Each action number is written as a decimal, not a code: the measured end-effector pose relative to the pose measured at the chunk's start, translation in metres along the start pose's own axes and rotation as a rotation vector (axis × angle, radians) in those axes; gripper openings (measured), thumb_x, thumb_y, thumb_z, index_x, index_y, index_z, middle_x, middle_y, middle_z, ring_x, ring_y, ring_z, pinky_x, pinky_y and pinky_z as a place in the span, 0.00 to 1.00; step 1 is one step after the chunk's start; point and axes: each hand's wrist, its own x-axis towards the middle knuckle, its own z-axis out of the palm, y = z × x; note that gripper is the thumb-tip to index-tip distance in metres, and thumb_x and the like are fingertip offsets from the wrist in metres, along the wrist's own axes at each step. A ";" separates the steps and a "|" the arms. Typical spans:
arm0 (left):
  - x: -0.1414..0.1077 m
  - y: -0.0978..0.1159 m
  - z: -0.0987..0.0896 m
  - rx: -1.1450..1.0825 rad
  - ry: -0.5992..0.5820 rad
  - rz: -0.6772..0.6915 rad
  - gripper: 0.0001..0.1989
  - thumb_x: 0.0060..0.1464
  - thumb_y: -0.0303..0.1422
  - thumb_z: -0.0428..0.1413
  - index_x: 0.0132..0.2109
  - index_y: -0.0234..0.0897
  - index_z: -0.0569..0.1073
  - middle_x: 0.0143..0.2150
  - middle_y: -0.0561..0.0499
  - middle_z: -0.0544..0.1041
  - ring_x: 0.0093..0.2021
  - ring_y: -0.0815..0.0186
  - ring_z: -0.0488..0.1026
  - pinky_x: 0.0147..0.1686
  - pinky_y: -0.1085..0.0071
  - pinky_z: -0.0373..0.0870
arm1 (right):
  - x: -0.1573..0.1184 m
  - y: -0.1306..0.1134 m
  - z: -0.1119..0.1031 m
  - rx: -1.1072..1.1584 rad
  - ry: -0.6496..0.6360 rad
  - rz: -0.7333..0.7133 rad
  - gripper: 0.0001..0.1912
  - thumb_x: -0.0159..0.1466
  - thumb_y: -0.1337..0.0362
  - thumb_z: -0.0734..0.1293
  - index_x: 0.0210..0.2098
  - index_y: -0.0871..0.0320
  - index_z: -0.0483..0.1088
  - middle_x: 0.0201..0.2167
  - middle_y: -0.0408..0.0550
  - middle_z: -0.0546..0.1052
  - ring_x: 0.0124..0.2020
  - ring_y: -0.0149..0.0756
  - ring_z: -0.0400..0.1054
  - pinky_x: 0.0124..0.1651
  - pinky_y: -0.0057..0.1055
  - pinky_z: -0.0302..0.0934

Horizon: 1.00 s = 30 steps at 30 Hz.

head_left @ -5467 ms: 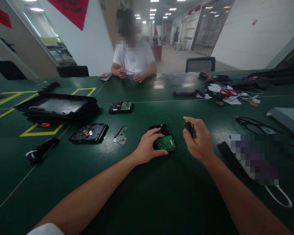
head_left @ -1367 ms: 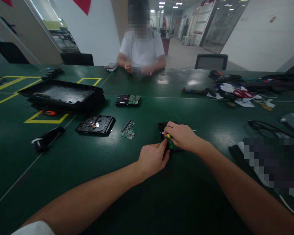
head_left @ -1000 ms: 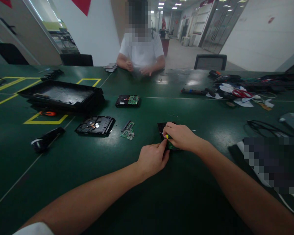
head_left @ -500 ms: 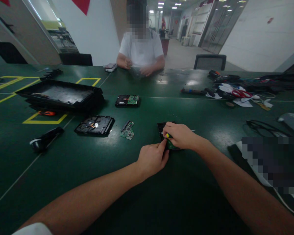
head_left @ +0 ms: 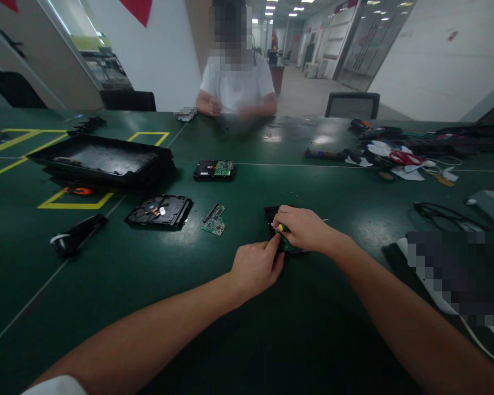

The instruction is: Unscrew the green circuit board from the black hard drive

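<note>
On the table before me lies a hard drive [head_left: 270, 217], dark-cased with a green circuit board on its near side, largely covered by my hands. My left hand [head_left: 257, 267] grips its near left edge, the index finger stretched onto the board. Over the drive, my right hand [head_left: 307, 226] is closed around a screwdriver [head_left: 284, 227]; its yellow handle end shows at the fingers, and a thin bright rod sticks out past the knuckles. The tool's tip is hard to make out. Left of my hands rests a loose green circuit board [head_left: 214, 219].
Another hard drive [head_left: 160, 212] sits left, and one [head_left: 214, 169] farther back. Black trays [head_left: 107, 156] are stacked at the left, near a black handheld tool [head_left: 76, 236]. Cables and tools [head_left: 403, 153] pile up at the right. Across the table sits a person [head_left: 236, 85].
My hands and the hard drive stay almost exactly in place. Across the table, the other person's hands have shifted slightly and are blurred.
</note>
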 end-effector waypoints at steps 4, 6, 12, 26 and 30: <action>-0.001 -0.001 0.004 -0.008 0.022 0.008 0.24 0.71 0.38 0.47 0.67 0.33 0.66 0.49 0.42 0.84 0.42 0.55 0.83 0.39 0.60 0.79 | -0.006 0.011 -0.002 0.037 0.116 0.031 0.09 0.68 0.68 0.65 0.46 0.57 0.76 0.49 0.54 0.76 0.46 0.43 0.73 0.45 0.36 0.64; -0.001 -0.002 0.004 -0.027 0.046 0.008 0.23 0.71 0.38 0.47 0.67 0.33 0.66 0.48 0.43 0.84 0.41 0.54 0.82 0.39 0.59 0.79 | -0.016 0.021 -0.004 0.070 0.211 0.066 0.08 0.68 0.68 0.65 0.44 0.57 0.75 0.47 0.53 0.77 0.46 0.43 0.73 0.48 0.37 0.64; 0.009 -0.007 -0.002 -0.086 0.238 0.095 0.22 0.69 0.41 0.51 0.64 0.36 0.70 0.51 0.41 0.80 0.50 0.53 0.77 0.50 0.54 0.76 | -0.061 0.045 -0.003 0.208 0.571 0.276 0.09 0.65 0.63 0.67 0.45 0.56 0.68 0.43 0.53 0.75 0.44 0.45 0.71 0.48 0.41 0.66; 0.036 0.002 0.002 -0.223 0.160 0.078 0.29 0.62 0.50 0.59 0.63 0.39 0.72 0.65 0.41 0.71 0.66 0.47 0.65 0.65 0.47 0.64 | -0.084 0.059 0.022 0.494 1.002 0.379 0.22 0.66 0.56 0.72 0.57 0.52 0.68 0.51 0.52 0.76 0.46 0.45 0.76 0.50 0.48 0.76; 0.035 -0.003 0.004 -0.209 0.158 0.109 0.29 0.62 0.49 0.60 0.65 0.41 0.72 0.66 0.42 0.69 0.67 0.47 0.64 0.66 0.47 0.62 | -0.087 0.058 0.029 0.547 1.009 0.355 0.27 0.66 0.56 0.72 0.63 0.51 0.65 0.52 0.52 0.77 0.46 0.45 0.78 0.51 0.48 0.77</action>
